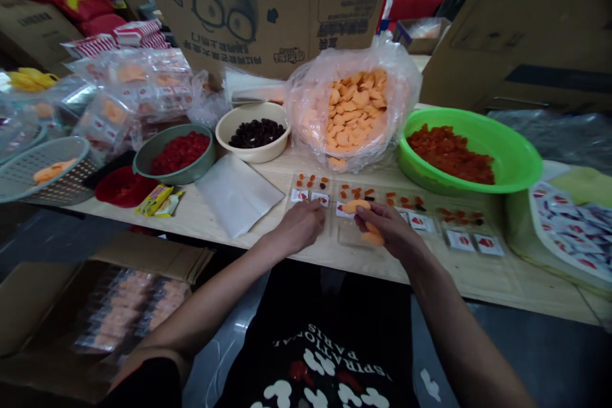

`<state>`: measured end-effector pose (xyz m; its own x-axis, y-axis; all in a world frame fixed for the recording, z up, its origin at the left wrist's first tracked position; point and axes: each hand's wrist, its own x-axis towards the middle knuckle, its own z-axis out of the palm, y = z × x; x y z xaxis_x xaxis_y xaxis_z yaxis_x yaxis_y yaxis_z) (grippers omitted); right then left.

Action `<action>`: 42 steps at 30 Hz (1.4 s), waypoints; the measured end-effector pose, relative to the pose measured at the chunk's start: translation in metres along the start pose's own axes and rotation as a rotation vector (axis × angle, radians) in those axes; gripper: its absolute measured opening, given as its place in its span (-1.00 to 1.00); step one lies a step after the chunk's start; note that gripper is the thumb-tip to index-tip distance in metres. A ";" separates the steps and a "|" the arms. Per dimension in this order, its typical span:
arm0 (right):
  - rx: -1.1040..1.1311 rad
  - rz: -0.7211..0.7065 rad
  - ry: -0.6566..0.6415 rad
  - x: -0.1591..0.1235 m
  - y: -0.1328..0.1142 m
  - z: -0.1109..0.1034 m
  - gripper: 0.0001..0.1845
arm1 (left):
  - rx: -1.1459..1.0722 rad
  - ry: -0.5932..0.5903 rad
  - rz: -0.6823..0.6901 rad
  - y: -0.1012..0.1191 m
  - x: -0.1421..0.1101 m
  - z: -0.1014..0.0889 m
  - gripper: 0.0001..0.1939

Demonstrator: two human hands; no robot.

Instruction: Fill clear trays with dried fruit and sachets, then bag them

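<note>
Pale-orange pieces (356, 206); lime-green bowl (514, 153); red-and-white striped packets (93, 45); black shirt (325, 306).

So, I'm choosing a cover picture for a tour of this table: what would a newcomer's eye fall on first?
Probably the bright green basin toward the right of the table, with orange-red pieces inside. Just left of it stands an open clear bag full of pale orange chips. Nearer the wearer, the right hand holds similar orange pieces by a row of clear trays.
</note>
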<state>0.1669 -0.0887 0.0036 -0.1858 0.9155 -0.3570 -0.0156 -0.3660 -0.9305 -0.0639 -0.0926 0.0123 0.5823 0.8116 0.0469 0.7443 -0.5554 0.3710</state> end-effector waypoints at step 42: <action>-0.723 -0.480 0.541 -0.048 0.046 0.002 -0.83 | -0.009 0.050 -0.020 0.046 0.018 0.052 -0.87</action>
<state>0.1728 -0.1498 -0.0222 0.1553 0.9572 0.2441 0.6585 0.0839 -0.7479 -0.0020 -0.1125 -0.0177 0.5497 0.8309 0.0859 0.7526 -0.5372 0.3807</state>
